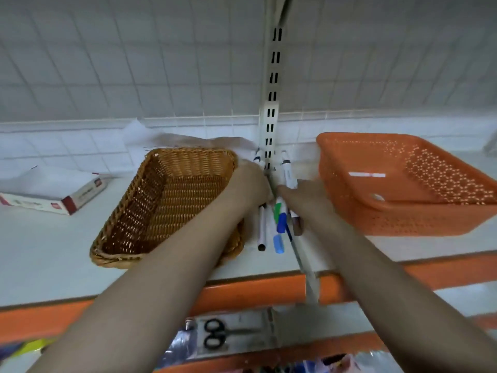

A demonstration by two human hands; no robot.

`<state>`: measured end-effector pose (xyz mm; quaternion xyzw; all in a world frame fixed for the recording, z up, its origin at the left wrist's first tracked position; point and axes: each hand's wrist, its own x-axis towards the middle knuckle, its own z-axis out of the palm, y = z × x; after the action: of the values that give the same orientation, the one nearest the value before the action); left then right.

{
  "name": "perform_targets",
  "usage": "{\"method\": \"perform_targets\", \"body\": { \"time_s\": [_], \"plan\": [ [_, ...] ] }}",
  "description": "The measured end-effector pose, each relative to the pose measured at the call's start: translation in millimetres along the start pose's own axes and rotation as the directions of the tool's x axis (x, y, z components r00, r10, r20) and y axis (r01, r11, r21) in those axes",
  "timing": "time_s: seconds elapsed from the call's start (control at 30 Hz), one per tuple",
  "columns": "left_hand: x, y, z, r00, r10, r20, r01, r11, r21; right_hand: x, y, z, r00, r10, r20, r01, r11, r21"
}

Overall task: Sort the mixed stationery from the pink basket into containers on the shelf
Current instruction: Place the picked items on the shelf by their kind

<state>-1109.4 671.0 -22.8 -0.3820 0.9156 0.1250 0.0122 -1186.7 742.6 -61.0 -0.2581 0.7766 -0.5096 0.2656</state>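
Markers (279, 227) lie bunched on the shelf (53, 254) between the wicker basket (166, 205) and orange basket (403, 184). My left hand (248, 184) and right hand (304, 195) curl around them. Box (51, 195) print is too blurred to read.

White wire-grid back panel (134, 63), slotted upright (271, 103) (pale metal), white shelf (40, 251) with orange front edge (242, 294)

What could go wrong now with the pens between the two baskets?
The pens lie loose near the shelf edge; a nudge from either hand could roll them off. The left hand and right hand crowd the narrow gap, so one may knock the wicker basket.
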Motion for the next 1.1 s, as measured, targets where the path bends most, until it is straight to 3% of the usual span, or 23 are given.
{"method": "perform_targets", "body": {
  "time_s": [0.1,0.23,0.33,0.43,0.57,0.67,0.77,0.9,1.1],
  "plan": [
    [2,10,9,0.996,-0.076,-0.037,0.077,0.997,0.024,16,14,-2,0.999,-0.030,0.025,0.034,0.985,-0.170],
    [6,14,37,0.989,-0.143,-0.038,0.147,0.981,0.126,24,19,-8,0.990,-0.110,0.091,0.131,0.954,-0.270],
    [-9,24,42,0.978,-0.203,-0.051,0.205,0.978,0.043,27,18,-13,0.980,-0.158,0.117,0.189,0.923,-0.334],
    [-26,16,43,0.966,-0.162,-0.202,0.155,0.987,-0.051,24,15,-16,0.972,-0.142,0.185,0.197,0.926,-0.324],
    [-44,-9,35,0.885,-0.193,-0.423,0.124,0.975,-0.185,17,13,-9,0.941,-0.194,0.278,0.294,0.874,-0.387],
    [-52,-24,30,0.847,-0.197,-0.495,0.083,0.967,-0.242,13,17,3,0.929,-0.192,0.315,0.321,0.841,-0.435],
    [-55,-43,32,0.834,-0.254,-0.491,0.125,0.952,-0.281,10,19,11,0.931,-0.210,0.298,0.348,0.758,-0.552],
    [-70,-73,29,0.797,-0.308,-0.519,0.158,0.936,-0.314,-4,5,15,0.925,-0.318,0.209,0.380,0.727,-0.572],
    [-112,-155,9,0.706,-0.435,-0.559,0.216,0.884,-0.415,-51,-53,70,0.793,-0.583,0.178,0.577,0.624,-0.527]
  ]
}}
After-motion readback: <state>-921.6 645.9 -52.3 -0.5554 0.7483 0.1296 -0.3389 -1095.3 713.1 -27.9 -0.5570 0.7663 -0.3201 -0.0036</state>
